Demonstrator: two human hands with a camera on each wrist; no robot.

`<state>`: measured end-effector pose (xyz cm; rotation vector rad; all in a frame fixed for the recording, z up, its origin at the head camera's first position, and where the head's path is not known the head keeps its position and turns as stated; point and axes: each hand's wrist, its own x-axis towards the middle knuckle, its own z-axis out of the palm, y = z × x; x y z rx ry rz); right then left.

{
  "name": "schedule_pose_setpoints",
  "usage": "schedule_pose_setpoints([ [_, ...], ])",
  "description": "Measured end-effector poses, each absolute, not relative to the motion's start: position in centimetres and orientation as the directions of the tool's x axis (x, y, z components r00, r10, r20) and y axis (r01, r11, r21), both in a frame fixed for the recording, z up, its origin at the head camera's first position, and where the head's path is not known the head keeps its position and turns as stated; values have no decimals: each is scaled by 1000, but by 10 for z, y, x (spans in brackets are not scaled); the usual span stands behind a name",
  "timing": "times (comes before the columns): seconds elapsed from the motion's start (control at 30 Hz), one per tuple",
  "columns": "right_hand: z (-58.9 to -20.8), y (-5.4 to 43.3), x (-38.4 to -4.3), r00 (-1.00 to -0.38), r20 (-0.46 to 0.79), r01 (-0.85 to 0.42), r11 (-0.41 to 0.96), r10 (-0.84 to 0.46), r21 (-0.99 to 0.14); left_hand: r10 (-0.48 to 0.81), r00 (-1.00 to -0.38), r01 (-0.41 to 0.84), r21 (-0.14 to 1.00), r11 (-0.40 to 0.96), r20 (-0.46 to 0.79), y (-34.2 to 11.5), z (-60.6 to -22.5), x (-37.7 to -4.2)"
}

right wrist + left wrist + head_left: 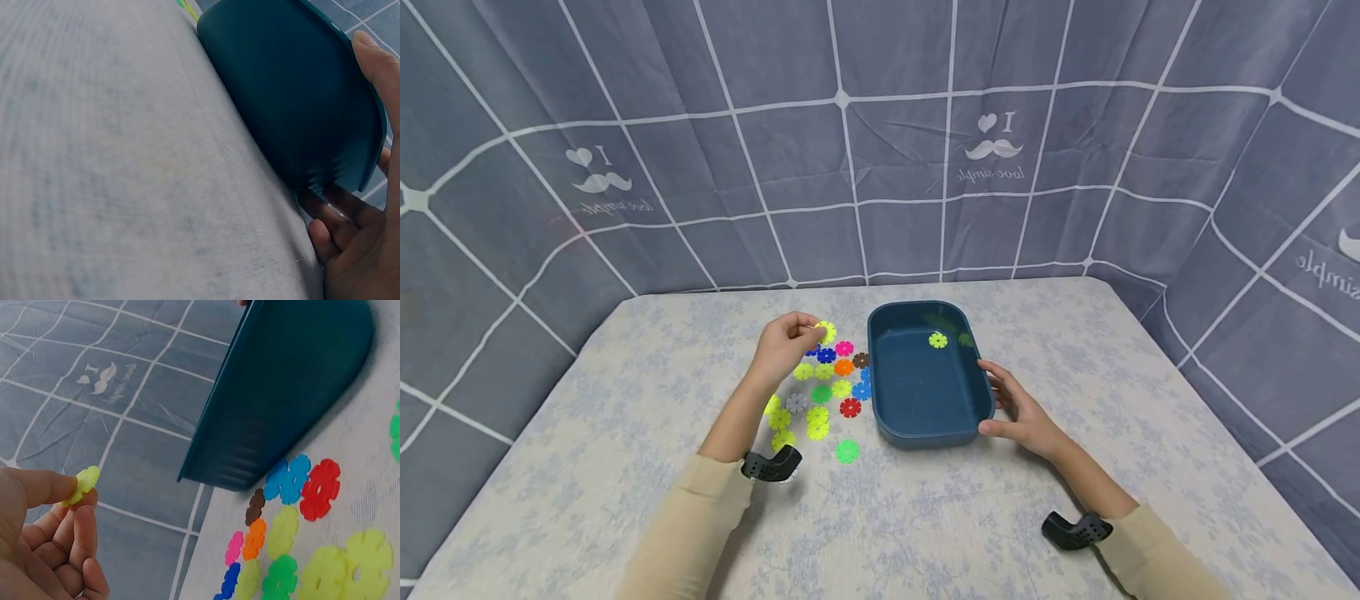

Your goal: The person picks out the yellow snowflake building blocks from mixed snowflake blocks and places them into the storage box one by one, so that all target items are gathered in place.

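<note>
My left hand (784,348) pinches a yellow snowflake disc (86,482) between thumb and index finger, above the far end of the scattered discs left of the bin. My right hand (1024,418) holds the dark blue plastic bin (925,396) at its near right side. Its thumb (369,51) is at the rim and its other fingers bend against the side wall. Inside the bin, one yellow disc (937,340) lies toward the far end.
Left of the bin lie several flat notched discs: red (850,407), orange (844,367), pink (845,348), brown (861,360), grey (797,402) and more in yellow, blue and green. A pale patterned cloth (910,517) covers the table. Behind hangs a grey-blue checked curtain (895,150).
</note>
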<state>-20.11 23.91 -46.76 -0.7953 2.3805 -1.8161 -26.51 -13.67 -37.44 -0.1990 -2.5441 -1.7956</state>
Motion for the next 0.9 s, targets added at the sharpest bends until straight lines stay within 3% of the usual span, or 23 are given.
schedule_pose_setpoints([
  [0.9, -468, 240, -202, -870, 265, -369, 192, -415, -909, 136, -985, 150, 935, 321, 111, -102, -369, -278],
])
